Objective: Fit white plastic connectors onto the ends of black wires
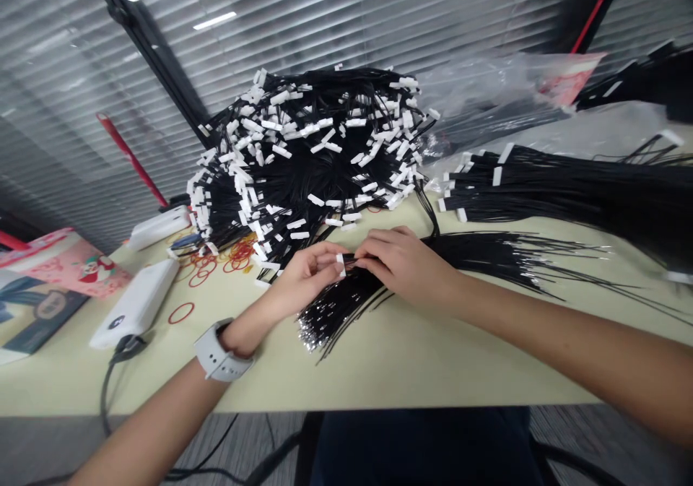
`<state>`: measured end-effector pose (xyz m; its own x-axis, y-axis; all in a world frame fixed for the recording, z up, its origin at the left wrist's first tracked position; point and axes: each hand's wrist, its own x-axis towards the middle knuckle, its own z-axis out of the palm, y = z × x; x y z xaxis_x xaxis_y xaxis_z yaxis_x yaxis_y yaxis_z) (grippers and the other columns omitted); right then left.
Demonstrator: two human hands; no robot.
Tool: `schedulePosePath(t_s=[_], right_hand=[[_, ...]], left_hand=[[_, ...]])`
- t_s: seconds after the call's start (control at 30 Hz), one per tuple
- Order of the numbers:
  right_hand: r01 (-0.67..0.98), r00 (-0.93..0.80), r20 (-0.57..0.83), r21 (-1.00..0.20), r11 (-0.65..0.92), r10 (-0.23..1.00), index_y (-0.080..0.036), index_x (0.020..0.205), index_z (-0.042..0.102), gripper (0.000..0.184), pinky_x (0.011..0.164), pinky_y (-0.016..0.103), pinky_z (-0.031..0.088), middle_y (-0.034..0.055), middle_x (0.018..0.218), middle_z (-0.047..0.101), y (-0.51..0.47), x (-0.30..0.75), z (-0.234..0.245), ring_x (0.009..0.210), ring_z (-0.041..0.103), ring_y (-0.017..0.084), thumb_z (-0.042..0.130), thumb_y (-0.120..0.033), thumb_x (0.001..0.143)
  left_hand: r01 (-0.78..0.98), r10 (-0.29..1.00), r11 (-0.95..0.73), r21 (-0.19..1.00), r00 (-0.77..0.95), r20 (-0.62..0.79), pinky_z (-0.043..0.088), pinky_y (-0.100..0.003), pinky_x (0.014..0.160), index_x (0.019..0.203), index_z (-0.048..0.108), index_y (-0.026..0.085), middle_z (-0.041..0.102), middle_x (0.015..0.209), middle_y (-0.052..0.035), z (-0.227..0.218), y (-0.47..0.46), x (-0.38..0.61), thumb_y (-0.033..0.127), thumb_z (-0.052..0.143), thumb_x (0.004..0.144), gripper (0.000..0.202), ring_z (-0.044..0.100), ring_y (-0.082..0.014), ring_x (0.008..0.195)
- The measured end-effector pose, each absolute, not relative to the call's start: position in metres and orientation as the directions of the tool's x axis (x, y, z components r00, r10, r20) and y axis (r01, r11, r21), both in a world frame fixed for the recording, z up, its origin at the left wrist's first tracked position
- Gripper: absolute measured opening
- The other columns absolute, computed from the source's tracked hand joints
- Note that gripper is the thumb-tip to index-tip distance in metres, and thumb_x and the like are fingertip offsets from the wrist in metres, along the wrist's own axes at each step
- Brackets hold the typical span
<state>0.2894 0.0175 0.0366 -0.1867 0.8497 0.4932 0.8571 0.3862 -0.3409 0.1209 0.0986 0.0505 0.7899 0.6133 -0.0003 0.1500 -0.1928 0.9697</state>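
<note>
My left hand (306,273) pinches a small white connector (341,259) between thumb and fingers. My right hand (408,262) meets it from the right, fingers closed on thin black wires at that connector. Beneath both hands lies a loose bundle of black wires (330,316) with metal-tipped ends fanned toward me. A large heap of black wires with white connectors (308,161) rises just behind the hands. A light grey watch (216,356) is on my left wrist.
More black wire bundles (568,190) lie at the right, with clear plastic bags (498,96) behind. Red rubber bands (208,266) are scattered left of the heap. Two white power banks (138,302) and a pink box (65,262) sit at the left. The table edge (379,399) runs near me.
</note>
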Motion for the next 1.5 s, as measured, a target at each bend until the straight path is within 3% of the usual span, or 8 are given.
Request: schedulePosePath(t_s=[0.1,0.17,0.27,0.33,0.57,0.83,0.97,1.5], right_hand=[[0.883,-0.194,0.571,-0.252,0.395,0.798,-0.014,0.088,0.057,0.012,0.075,0.031,0.035,0.0056,0.087,0.057,0.016,0.293,0.041,0.082,0.052,0.017,0.047,-0.020,0.088],[0.847,-0.284,0.586,-0.218,0.485,0.759,-0.014,0.089,0.058,0.012,0.077,0.031,0.036,0.0056,0.088,0.057,0.014,0.295,0.044,0.083,0.052,0.017,0.049,-0.022,0.087],[0.761,-0.484,0.464,-0.196,0.619,0.742,-0.015,0.088,0.061,0.012,0.080,0.031,0.036,0.0037,0.084,0.058,0.012,0.299,0.047,0.081,0.052,0.015,0.049,-0.019,0.087],[0.763,-0.514,0.371,-0.215,0.610,0.773,-0.015,0.086,0.062,0.014,0.080,0.031,0.036,0.0037,0.083,0.058,0.011,0.300,0.046,0.081,0.052,0.015,0.048,-0.014,0.086],[0.804,-0.457,0.330,-0.242,0.542,0.826,-0.015,0.080,0.056,0.015,0.076,0.032,0.036,0.0045,0.084,0.054,0.009,0.299,0.043,0.076,0.049,0.015,0.042,-0.010,0.086],[0.789,-0.126,0.441,-0.499,0.359,0.888,-0.016,0.080,0.056,0.013,0.065,0.026,0.038,0.0018,0.079,0.058,0.013,0.293,0.042,0.070,0.051,0.012,0.045,-0.014,0.087],[0.830,-0.145,0.514,-0.403,0.387,0.845,-0.013,0.079,0.059,0.016,0.063,0.026,0.039,0.0033,0.078,0.053,0.014,0.287,0.040,0.068,0.050,0.012,0.045,-0.014,0.087],[0.881,-0.340,0.530,-0.110,0.460,0.777,-0.011,0.076,0.060,0.024,0.060,0.026,0.037,0.0052,0.072,0.053,0.017,0.287,0.033,0.066,0.047,0.013,0.040,-0.014,0.089]], left_hand=[[0.147,0.640,-0.206,0.967,0.768,0.020,0.044,-0.019,0.063,0.090,0.056,0.015,0.064,0.076,-0.0003,0.051,0.100,0.120,0.013,0.056,0.079,0.011,0.057,-0.0079,0.066],[0.136,0.652,-0.205,0.969,0.757,0.032,0.044,-0.020,0.064,0.088,0.057,0.015,0.064,0.076,-0.0005,0.051,0.102,0.119,0.011,0.056,0.077,0.011,0.058,-0.0085,0.068],[0.118,0.658,-0.172,0.978,0.752,0.025,0.046,-0.022,0.070,0.089,0.057,0.015,0.066,0.080,-0.0021,0.052,0.104,0.119,0.011,0.057,0.077,0.013,0.061,-0.0106,0.076],[0.123,0.665,-0.143,0.982,0.747,0.003,0.046,-0.024,0.073,0.089,0.057,0.015,0.067,0.081,-0.0033,0.052,0.105,0.118,0.012,0.057,0.077,0.012,0.062,-0.0122,0.080],[0.107,0.670,-0.027,0.994,0.740,-0.061,0.046,-0.024,0.078,0.090,0.058,0.014,0.067,0.086,-0.0030,0.053,0.105,0.117,0.013,0.058,0.079,0.011,0.062,-0.0115,0.084],[0.067,0.676,0.089,0.994,0.728,-0.110,0.046,-0.024,0.079,0.087,0.056,0.016,0.065,0.088,-0.0029,0.052,0.104,0.116,0.009,0.058,0.079,0.010,0.061,-0.0116,0.085],[0.087,0.654,0.084,0.993,0.747,-0.121,0.045,-0.022,0.077,0.085,0.055,0.015,0.065,0.084,-0.0014,0.052,0.102,0.116,0.010,0.058,0.080,0.008,0.060,-0.0087,0.079],[0.113,0.565,-0.074,0.991,0.824,-0.052,0.041,-0.025,0.070,0.091,0.052,0.016,0.063,0.082,-0.0024,0.046,0.101,0.116,0.014,0.055,0.081,0.011,0.056,-0.0124,0.075]])
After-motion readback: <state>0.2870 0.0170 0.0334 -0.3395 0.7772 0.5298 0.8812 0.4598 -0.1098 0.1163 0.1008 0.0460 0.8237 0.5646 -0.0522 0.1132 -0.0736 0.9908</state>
